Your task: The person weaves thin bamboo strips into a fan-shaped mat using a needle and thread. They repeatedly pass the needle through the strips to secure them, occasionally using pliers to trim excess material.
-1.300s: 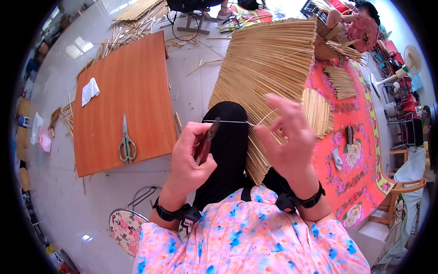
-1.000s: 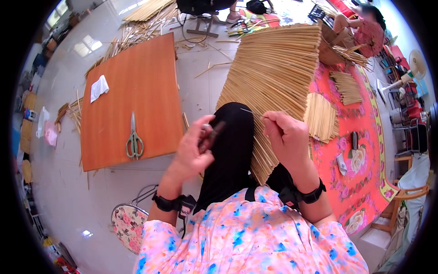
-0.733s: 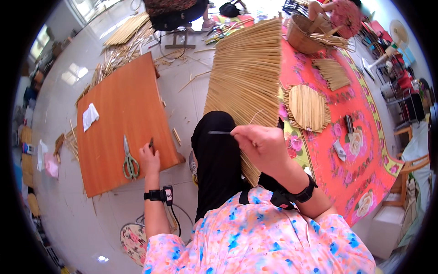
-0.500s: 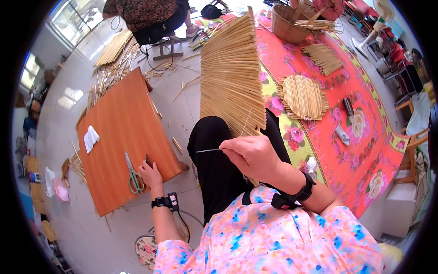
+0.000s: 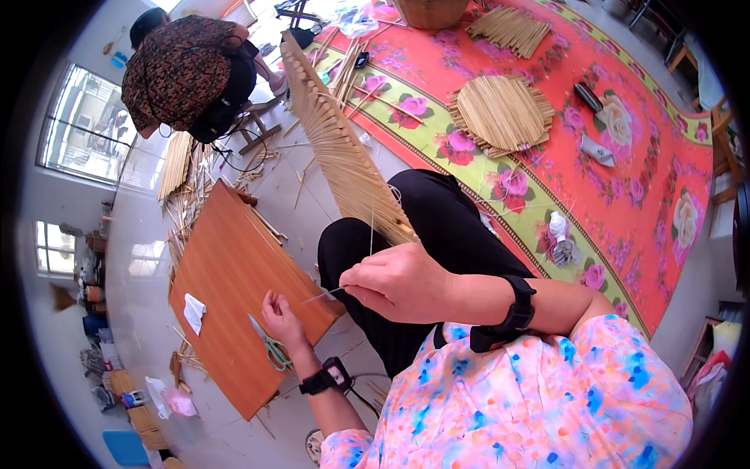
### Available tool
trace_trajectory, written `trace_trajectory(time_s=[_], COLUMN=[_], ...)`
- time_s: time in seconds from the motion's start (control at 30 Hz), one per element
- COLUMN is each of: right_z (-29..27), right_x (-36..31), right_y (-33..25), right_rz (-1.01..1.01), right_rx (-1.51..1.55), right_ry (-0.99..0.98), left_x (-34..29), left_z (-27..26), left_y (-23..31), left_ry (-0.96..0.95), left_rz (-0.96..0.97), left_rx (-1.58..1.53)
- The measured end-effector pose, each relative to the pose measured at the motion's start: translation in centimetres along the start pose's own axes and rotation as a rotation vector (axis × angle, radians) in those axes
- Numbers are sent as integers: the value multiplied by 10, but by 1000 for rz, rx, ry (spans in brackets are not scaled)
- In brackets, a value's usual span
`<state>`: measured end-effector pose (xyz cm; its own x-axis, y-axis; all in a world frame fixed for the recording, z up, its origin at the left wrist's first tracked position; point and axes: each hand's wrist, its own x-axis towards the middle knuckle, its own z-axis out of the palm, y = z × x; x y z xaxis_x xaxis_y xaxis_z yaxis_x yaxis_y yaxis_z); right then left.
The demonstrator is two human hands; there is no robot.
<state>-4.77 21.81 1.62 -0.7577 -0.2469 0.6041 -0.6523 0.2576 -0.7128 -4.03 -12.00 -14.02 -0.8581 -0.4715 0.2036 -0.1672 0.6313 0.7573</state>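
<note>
Needle (image 5: 322, 295) pinched in right hand (image 5: 402, 281), left hand (image 5: 283, 319) nearer than just before, grip unclear

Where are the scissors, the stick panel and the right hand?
Scissors (image 5: 269, 343), head view: handles, near the pivot.
Stick panel (image 5: 337, 150), head view: middle of its face.
Right hand (image 5: 400, 283), head view: back of the hand.

Head cam: L of a side-by-side pr, wide fisheye, upright, unmirrored. Looks down & fwd from wearer's head; R hand (image 5: 402, 281) & L hand (image 5: 284, 322) close, nr mid-frame, shirt (image 5: 531, 391) nearest, btm R. Window (image 5: 90, 129) far off, upper L; dist. there prob. unreliable, edges bend.
</note>
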Motion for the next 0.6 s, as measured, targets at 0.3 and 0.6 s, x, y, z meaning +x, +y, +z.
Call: trace_trajectory(time_s=[0.3,0.6], right_z=[-7,-48], right_x=[2,4], right_y=[1,19], right_rz=[46,129], right_rx=[190,7], right_ry=[94,345], left_x=[-57,-48], left_z=[6,20], left_y=[238,258], left_ry=[-502,-396], left_rz=[390,336], left_rx=[-966,-869])
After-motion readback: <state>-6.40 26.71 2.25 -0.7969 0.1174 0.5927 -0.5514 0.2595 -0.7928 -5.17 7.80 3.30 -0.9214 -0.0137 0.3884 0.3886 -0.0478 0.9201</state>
